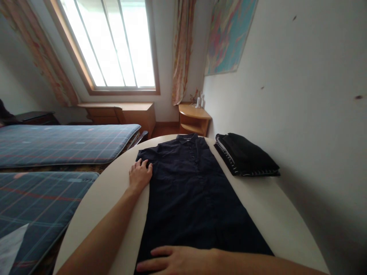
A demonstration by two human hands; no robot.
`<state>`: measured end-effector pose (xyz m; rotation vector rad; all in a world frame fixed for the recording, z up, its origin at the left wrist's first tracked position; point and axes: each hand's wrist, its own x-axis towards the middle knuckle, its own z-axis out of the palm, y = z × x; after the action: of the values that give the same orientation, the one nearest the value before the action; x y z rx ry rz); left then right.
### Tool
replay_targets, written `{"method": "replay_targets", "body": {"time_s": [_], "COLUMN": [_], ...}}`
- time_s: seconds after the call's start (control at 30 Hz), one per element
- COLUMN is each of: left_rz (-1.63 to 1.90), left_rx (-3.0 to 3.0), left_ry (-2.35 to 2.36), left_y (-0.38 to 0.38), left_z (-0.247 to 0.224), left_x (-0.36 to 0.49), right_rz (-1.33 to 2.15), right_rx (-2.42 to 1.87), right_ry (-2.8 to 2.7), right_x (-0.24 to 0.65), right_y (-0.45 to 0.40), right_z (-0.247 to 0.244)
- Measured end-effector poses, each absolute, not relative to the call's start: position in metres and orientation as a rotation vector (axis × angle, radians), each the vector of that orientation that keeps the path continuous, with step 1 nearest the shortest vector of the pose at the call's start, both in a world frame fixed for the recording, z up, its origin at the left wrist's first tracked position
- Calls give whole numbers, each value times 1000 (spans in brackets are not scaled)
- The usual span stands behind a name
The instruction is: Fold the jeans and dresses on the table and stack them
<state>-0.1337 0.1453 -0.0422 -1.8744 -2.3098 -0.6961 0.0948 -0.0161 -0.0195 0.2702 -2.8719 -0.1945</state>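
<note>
A dark navy button-up shirt [189,194] lies front up on the round table, its collar at the far edge and its hem toward me. One short sleeve sticks out on the left; no sleeve shows along the right side, which runs straight. My left hand [140,173] rests at the shirt's left edge just below that sleeve, fingers apart and fingertips on the cloth. Across the lower part of the shirt lies my right hand [177,261], palm down with fingers stretched to the left. Part of it is cut off by the bottom of the view.
The pale round table [106,194] carries a stack of folded black clothes [246,154] at the right, near the wall. Plaid mattresses [57,145] lie to the left. A wooden desk [137,109] and a corner shelf [195,111] stand beyond, by the window.
</note>
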Motion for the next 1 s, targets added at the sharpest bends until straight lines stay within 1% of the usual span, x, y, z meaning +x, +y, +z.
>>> {"method": "replay_targets", "body": {"time_s": [0.07,0.13,0.23,0.4,0.53,0.63,0.73,0.87,1.0], "left_rz": [-682,-670,-662,-688,-775,-850,-860,-708,-574], "left_rx": [-1798,-1761,-1740,-1722,-1714,-1708,-1709,-1646,-1645], "left_ry": [-2341,-2352,-2350,-2344,-2348,-2353,-2351,-2388,-2522], "left_y": [145,146,147,150,153,154,154,155,166], "left_z": [-42,-42,-40,-34,-31,-32,-33,-31,-28], "left_x": [-136,-138,-141,-146,-150,-151,-150,-151,-155], "right_rz": [69,308,454,305,217,240,298,312,316], "right_rx": [201,-17,-360,-872,-1079,-1203,-1264,-1245,-1238], "right_ry": [-2910,-2914,-2885,-2835,-2752,-2673,-2592,-2549,-2522], "right_x": [99,106,120,142,156,164,170,173,173], "right_y": [-6,10,47,112,145,160,167,170,171], "right_z": [-7,7,18,13,5,-5,-15,-20,-22]}}
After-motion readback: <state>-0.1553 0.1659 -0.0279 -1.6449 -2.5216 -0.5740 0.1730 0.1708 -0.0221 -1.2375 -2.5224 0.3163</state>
